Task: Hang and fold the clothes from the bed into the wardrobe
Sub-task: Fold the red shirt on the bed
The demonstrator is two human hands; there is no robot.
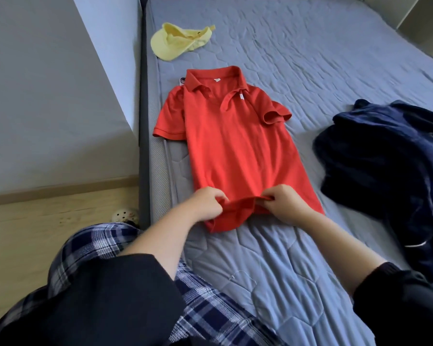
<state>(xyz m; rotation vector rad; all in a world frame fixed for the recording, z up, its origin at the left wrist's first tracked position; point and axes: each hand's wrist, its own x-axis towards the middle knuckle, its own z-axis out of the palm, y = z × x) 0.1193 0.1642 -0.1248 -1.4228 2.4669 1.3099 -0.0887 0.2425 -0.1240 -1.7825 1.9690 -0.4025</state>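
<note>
A red polo shirt (235,141) lies flat and face up on the blue-grey quilted bed (310,58), collar pointing away from me. My left hand (208,203) pinches the shirt's bottom hem on the left side. My right hand (285,203) pinches the same hem on the right, and the cloth bunches up between the two hands. A heap of dark navy clothing (390,176) lies on the bed to the right of the shirt. A pale yellow cap (178,41) rests upside down near the bed's far left edge.
A phone (182,81) peeks out from under the shirt's collar on the left. The grey bed frame (143,121) runs along the left, with a white wall and wooden floor (48,233) beyond it. A pale clog (125,216) sits on the floor by the frame.
</note>
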